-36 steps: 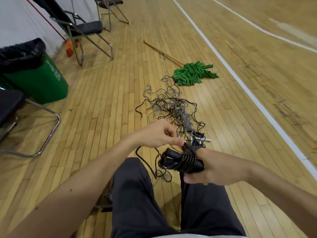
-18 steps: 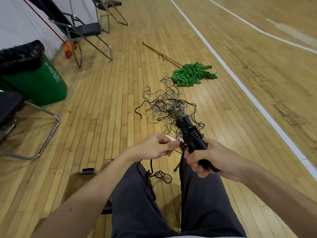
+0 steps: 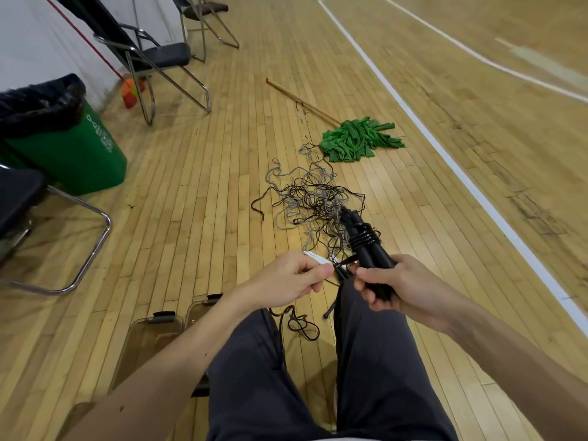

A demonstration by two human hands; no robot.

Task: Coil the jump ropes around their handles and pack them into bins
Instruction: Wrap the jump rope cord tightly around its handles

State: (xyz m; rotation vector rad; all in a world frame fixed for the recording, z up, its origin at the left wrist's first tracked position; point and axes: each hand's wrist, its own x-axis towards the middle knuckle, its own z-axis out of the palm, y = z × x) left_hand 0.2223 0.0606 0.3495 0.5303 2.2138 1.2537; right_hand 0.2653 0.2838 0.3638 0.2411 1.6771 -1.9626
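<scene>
My right hand [image 3: 386, 283] grips a pair of black jump-rope handles [image 3: 366, 243], which point up and away from me with black cord wound in a few turns around their middle. My left hand [image 3: 294, 280] pinches the cord's loose end just left of the handles, beside a white tag. A loop of black cord [image 3: 302, 324] hangs between my knees. A tangled pile of black and grey ropes [image 3: 313, 205] lies on the wooden floor ahead. Two clear plastic bins [image 3: 149, 338] sit on the floor by my left leg.
A green mop [image 3: 358, 138] with a wooden pole lies beyond the pile. A green trash bin [image 3: 68, 148] with a black bag stands at left, with folding chairs [image 3: 156, 60] near it and a chair frame [image 3: 79, 240] close on my left. White court lines [image 3: 445, 154] run along the right.
The handles swung from lying sideways to pointing up and away. My left hand dropped slightly and stays pinched on the cord end beside them.
</scene>
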